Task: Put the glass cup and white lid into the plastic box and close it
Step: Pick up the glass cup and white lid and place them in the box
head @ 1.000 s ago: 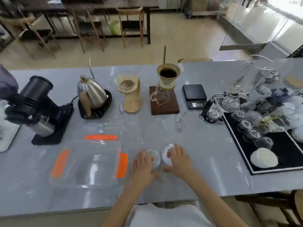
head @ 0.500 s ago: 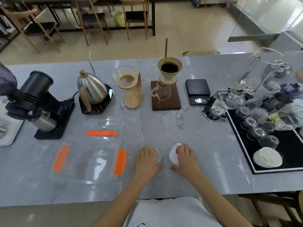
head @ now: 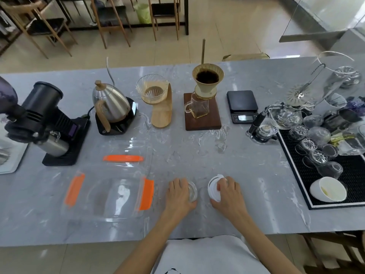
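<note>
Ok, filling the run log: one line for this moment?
left hand on glass cup | right hand on white lid | plastic box open

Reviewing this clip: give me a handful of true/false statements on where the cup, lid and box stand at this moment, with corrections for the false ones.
1. The left hand rests on the glass cup. True.
2. The white lid is already inside the plastic box. False: it is on the counter under the right hand, to the right of the box.
3. The plastic box is open, with nothing visible inside. True.
4. The box's orange clips are latched over a closed cover. False: the clear cover lies apart, behind the box.
5. The glass cup stands to the left of the box. False: it is to the box's right, between box and lid.
</note>
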